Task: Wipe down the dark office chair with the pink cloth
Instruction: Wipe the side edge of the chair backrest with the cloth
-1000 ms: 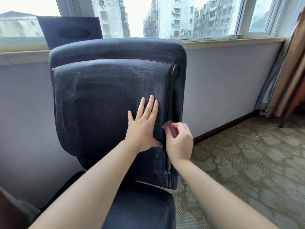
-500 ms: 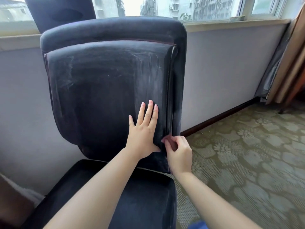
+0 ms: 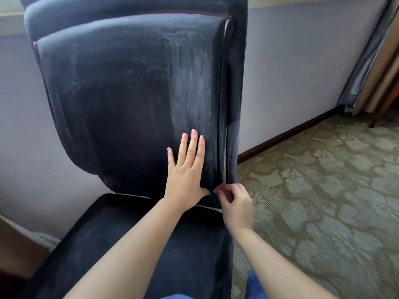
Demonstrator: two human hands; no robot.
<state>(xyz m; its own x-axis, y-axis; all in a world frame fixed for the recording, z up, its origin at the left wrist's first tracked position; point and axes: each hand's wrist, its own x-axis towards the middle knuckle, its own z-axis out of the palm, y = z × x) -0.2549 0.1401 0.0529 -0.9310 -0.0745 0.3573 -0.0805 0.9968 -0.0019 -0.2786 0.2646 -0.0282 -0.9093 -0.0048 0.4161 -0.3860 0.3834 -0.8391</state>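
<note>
The dark office chair (image 3: 129,93) faces me, its backrest streaked with pale dust and wipe marks on the right side. My left hand (image 3: 185,169) lies flat with straight fingers on the lower right of the backrest. My right hand (image 3: 235,206) is at the backrest's bottom right corner, by the seam, fingers curled round the pink cloth (image 3: 217,190). Only a small pink edge of the cloth shows between the fingertips. The chair's seat (image 3: 103,238) lies below both forearms.
A pale wall (image 3: 291,72) with a dark baseboard (image 3: 291,134) runs behind the chair. Patterned green carpet (image 3: 323,201) covers the floor to the right. Curtains (image 3: 380,72) hang at the far right. A brown piece of furniture (image 3: 15,251) sits at the lower left.
My right hand has slid down the backrest's right seam with the cloth to the bottom corner. My left hand has kept flat on the backrest. The view has tilted downward.
</note>
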